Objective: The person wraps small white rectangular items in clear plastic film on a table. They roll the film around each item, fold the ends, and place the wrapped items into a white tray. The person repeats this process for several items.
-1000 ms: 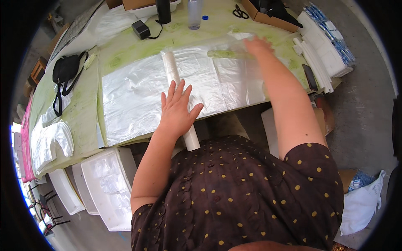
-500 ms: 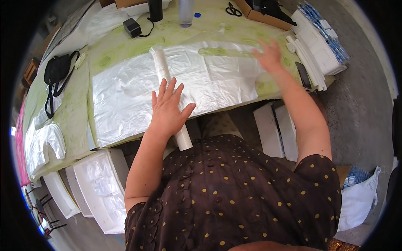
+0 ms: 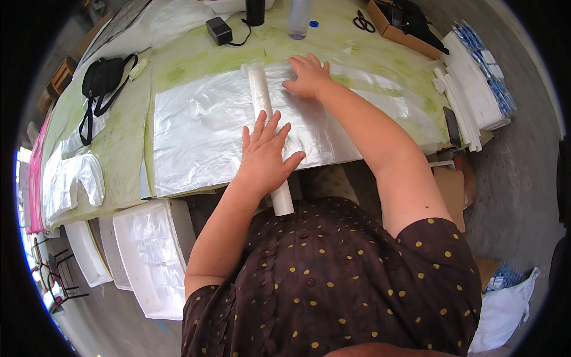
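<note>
Clear plastic sheeting (image 3: 196, 128) lies spread over the green-patterned tabletop, wrinkled and shiny. A white tube with plastic film round it (image 3: 260, 89) rests across the sheeting, its bare end sticking out past the near table edge. My left hand (image 3: 266, 152) lies over the lower part of this roll, palm down, fingers apart. To the right of the roll's far end, my right hand (image 3: 308, 76) is over the sheeting with its fingers spread and nothing gripped. Whether its palm presses on the film I cannot tell.
At the back are a black adapter (image 3: 219, 31), a clear bottle (image 3: 299, 21) and black scissors (image 3: 363, 22). A black pouch (image 3: 101, 77) lies left. On the right stand white rolls (image 3: 461, 113) and a phone (image 3: 452, 127). A white bin (image 3: 154, 262) stands below the table's left side.
My right hand has moved left across the sheeting, from the right side of the table to near the roll. My left hand stays on the roll. The whole view has shifted slightly.
</note>
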Demonstrator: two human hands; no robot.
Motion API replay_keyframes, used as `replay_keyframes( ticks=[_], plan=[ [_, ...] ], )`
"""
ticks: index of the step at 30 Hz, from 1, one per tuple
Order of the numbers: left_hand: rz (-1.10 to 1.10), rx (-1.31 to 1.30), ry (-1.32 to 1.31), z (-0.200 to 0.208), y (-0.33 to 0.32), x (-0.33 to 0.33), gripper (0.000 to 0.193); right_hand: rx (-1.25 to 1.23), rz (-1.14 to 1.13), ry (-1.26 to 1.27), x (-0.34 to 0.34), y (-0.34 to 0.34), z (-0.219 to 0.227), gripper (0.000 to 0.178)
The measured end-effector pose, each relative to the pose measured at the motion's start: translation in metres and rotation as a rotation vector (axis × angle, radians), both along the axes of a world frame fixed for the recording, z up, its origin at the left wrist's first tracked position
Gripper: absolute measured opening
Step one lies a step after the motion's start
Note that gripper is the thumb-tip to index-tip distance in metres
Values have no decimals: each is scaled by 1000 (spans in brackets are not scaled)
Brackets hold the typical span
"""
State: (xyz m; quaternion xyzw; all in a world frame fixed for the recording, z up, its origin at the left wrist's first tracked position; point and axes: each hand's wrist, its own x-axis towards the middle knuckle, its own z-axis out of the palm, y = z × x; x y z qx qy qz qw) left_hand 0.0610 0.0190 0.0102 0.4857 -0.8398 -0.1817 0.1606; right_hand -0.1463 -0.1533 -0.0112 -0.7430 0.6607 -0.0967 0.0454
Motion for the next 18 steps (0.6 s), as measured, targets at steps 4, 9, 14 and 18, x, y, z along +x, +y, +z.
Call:
replay_keyframes(
  ticks=[4,9,14,18],
  plan=[
    [47,1,89,-6,3,7,70,-188,552,-198,64,74,25,64],
    [-69,-375,-6,-55,-11,13,65,-101,840,-444,86,165,44,42],
    [-42,-206,175,-46,0,32,47,-83,732,-693,66,196,36,35],
    [83,-168,309,-31,16,42,42,-129,590,-899,62,226,15,31]
  ],
)
